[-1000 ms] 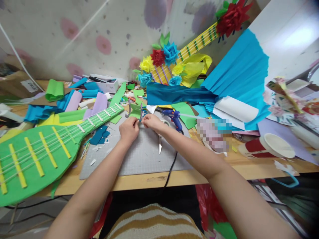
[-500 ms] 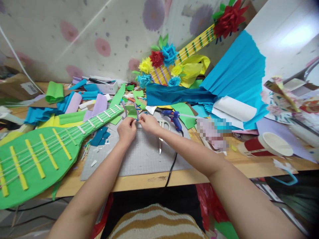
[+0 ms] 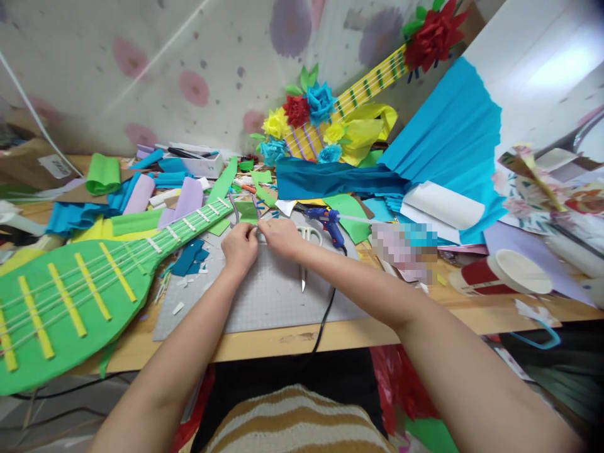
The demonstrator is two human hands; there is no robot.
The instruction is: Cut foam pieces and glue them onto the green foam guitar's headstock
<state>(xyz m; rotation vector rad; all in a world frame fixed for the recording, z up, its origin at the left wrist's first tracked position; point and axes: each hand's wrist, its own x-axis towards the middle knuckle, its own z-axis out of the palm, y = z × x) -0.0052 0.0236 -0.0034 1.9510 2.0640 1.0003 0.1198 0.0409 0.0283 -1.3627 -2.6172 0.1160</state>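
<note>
Two bare hands meet, the left hand and right hand with fingertips pressed together; I can't tell what's between. Just beyond is a small green paper piece with curved purple strips, apparently unfinished. Near left, the green paper lute is already strung with yellow bars on; the far yellow paper guitar also bears flowers. Far left, a white label is unreadable from here.
</note>
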